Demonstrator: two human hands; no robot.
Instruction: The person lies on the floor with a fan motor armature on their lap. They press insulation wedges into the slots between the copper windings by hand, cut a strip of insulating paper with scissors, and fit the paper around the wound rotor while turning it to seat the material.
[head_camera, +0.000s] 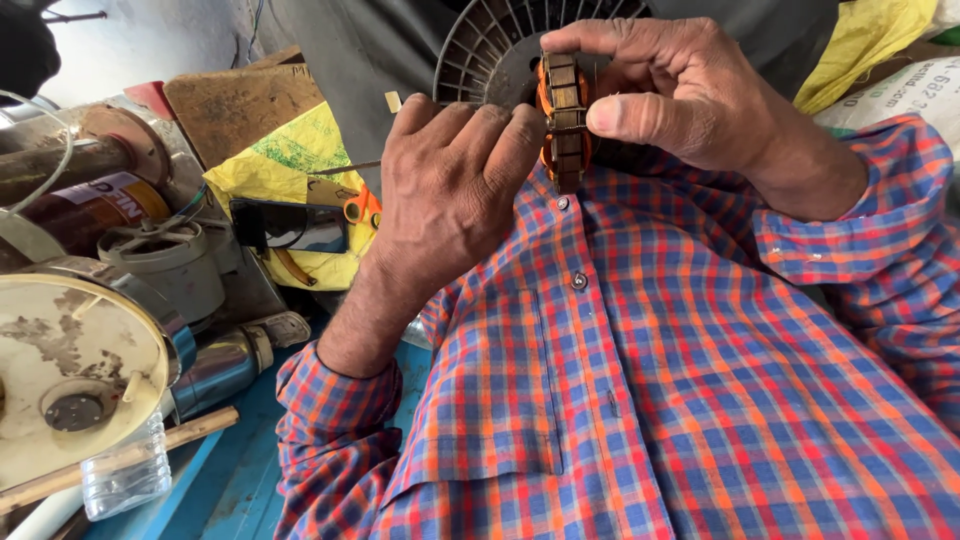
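I see both of my hands raised close in front of my chest, meeting on one small part. My left hand (445, 190) shows me its back, knuckles up, fingers curled together and bent forward so their tips press against the left side of the motor stator (565, 120), a small stack of dark metal plates wound with orange copper wire. My right hand (665, 90) comes in from the other side: the forefinger lies across the top of the stator, the thumb is stretched flat along its right edge, and the remaining fingers are folded loosely behind. So both hands are closed on the stator, a pinch from the right and a fingertip brace from the left, neither one clenched into a fist. The stator stands upright between them, its lower end just above the buttons of my checked shirt (640, 380).

Just behind my hands is a dark slotted fan cover (480, 50). Left of my left hand, a yellow bag (290, 160) lies with a dark flat object and orange-handled pliers (360, 208) on it. Further left and lower sit a worn cream motor housing (75, 370), a metal cylinder (220, 365) and a clear plastic bottle (125, 480). Above my right wrist there is a yellow cloth (865, 40).
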